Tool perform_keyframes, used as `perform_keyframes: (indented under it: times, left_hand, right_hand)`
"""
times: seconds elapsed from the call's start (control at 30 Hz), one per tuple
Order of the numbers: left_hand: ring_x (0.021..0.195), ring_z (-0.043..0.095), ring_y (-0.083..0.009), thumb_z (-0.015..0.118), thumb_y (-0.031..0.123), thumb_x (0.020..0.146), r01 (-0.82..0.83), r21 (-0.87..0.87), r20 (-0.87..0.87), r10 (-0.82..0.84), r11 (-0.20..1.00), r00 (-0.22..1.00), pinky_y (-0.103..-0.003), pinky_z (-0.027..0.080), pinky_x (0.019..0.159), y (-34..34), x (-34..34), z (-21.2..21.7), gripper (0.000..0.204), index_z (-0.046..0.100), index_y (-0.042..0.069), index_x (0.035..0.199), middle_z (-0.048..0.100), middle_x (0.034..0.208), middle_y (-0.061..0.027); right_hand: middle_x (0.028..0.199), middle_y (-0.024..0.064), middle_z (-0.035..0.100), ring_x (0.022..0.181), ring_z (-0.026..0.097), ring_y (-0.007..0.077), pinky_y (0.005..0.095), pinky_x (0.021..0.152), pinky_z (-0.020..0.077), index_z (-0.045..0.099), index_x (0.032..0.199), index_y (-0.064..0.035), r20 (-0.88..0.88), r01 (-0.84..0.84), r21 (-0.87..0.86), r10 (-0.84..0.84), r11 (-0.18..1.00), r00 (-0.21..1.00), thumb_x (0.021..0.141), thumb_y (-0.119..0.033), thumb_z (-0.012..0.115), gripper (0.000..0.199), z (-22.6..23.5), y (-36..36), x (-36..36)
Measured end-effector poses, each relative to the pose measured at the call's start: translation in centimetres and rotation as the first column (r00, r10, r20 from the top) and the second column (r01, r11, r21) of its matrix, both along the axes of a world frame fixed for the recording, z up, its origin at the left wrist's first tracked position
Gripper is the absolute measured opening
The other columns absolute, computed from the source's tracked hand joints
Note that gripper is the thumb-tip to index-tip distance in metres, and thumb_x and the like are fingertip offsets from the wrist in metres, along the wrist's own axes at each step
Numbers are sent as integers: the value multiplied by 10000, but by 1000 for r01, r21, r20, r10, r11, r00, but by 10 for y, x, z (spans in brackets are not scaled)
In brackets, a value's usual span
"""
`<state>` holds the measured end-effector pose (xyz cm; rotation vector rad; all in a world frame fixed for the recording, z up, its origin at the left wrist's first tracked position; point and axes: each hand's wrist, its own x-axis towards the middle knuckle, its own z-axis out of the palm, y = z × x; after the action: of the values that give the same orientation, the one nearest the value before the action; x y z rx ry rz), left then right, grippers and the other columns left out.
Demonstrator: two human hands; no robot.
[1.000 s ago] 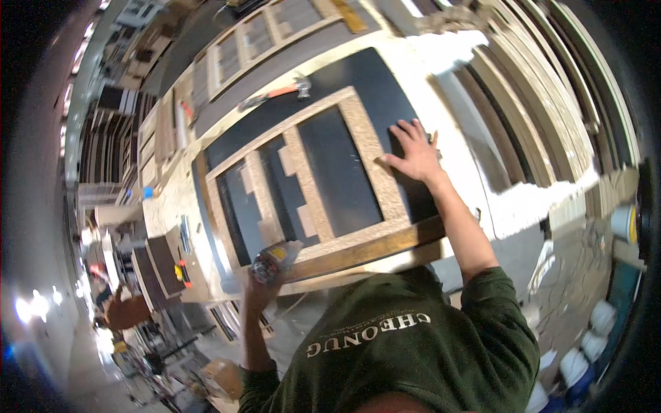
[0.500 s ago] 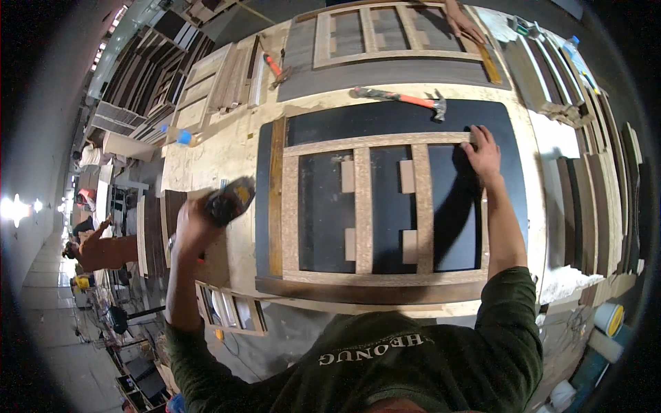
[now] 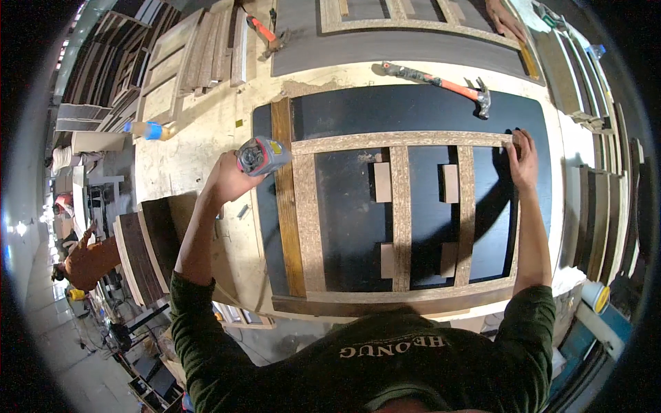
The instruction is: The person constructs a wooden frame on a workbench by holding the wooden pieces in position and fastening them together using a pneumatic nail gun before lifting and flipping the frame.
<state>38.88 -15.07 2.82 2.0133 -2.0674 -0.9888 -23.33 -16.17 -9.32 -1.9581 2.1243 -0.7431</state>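
My left hand [image 3: 229,177] is wrapped round a grey and red power tool [image 3: 264,157] with a yellow label, raised near the left end of the black panel [image 3: 344,110]. The tool's lower part is hidden. On that panel lies a particleboard frame [image 3: 401,206] with crossbars and small wooden blocks [image 3: 382,182] against them. My right hand [image 3: 525,160] grips the frame's far right corner, thumb on the inner side. A brown wooden strip [image 3: 286,199] runs along the frame's left end, and another dark strip [image 3: 385,304] along its near edge.
A claw hammer [image 3: 447,86] lies beyond the frame, across the panel's far edge. Another hammer [image 3: 265,31] and a blue-banded bottle [image 3: 148,131] lie farther left. Across the table a co-worker's hand [image 3: 506,20] rests on a second frame [image 3: 420,26]. Stacked boards [image 3: 592,199] stand at the right.
My left hand has brought the power tool rightward and farther away, to the panel's left end. My right hand stays at the frame's corner. The view has shifted.
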Motion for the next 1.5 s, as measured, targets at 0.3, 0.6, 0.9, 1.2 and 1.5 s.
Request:
perform_keyframes:
  times: [0.3, 0.6, 0.9, 1.2, 1.5]
  left_hand:
    - [920, 668, -200, 779, 177, 714, 10, 139, -69, -1, 990, 998, -329, 507, 819, -16, -14, 2, 409, 629, 0, 1050, 691, 962, -143]
    - [810, 675, -153, 747, 201, 739, 36, 30, -11, -35, 999, 999, -317, 505, 704, -13, -12, -7, 281, 652, -8, 901, 690, 813, -145]
    - [806, 690, -237, 748, 237, 732, 52, -31, -124, -56, 998, 991, -332, 510, 696, -14, -21, -11, 290, 663, 9, 889, 688, 816, -161]
    - [823, 693, -255, 758, 233, 719, 132, 6, 61, -132, 991, 989, -343, 523, 719, -22, -15, -22, 316, 665, -12, 895, 688, 825, -182]
    - [838, 691, -224, 770, 211, 714, 121, -14, 15, -121, 993, 993, -343, 526, 727, -25, -35, -11, 317, 674, 1, 931, 697, 846, -170]
  right_hand:
    - [1320, 172, 474, 1201, 495, 320, 385, 1002, 410, 553, 1229, -56, 6, -10, 40, 10, 999, 1000, 913, -328, 541, 418, 1, -1, 0]
    - [1316, 162, 483, 1166, 527, 311, 373, 972, 432, 554, 1213, -43, -43, -3, 50, 5, 999, 999, 911, -325, 542, 413, 8, 0, 6]
    - [1313, 148, 491, 1159, 529, 331, 392, 969, 429, 549, 1224, -77, -107, -19, 21, 21, 1000, 994, 913, -333, 532, 403, 4, 1, 0]
    - [1318, 147, 489, 1160, 530, 331, 391, 966, 427, 555, 1219, -92, -25, 12, 45, -11, 999, 1000, 907, -342, 534, 400, 3, -1, 0]
    - [1297, 135, 513, 1155, 532, 326, 388, 967, 425, 562, 1209, -91, -120, 18, 10, -17, 1000, 993, 891, -347, 562, 408, 2, 0, -1]
